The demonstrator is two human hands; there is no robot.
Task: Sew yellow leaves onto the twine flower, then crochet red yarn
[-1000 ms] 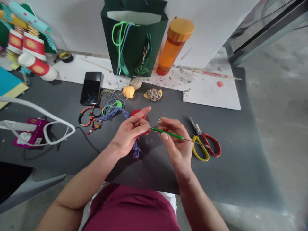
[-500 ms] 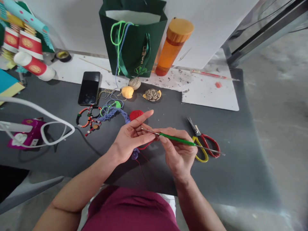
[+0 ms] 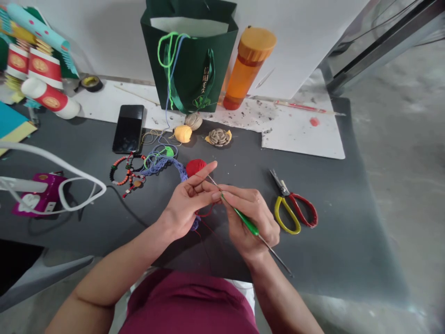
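Observation:
Between thumb and fingers, my right hand grips a crochet hook by its green handle; the thin metal tip points up and left. My left hand pinches red yarn close to that tip, its index finger stretched out. Whatever stitches lie between the fingertips are mostly hidden. Just beyond the left hand sits a red yarn ball. A blue-violet crocheted strip runs behind and under the left hand, its end showing below the palm.
Scissors with red and yellow handles lie to the right. Farther back are a phone, beaded bracelets, a yellow yarn ball, a crocheted flower, a green paper bag and an orange bottle. A white cable arches at left.
My right hand has turned the crochet hook: its back end has swung down toward me and its tip now points farther away. The left hand stays nearly in place.

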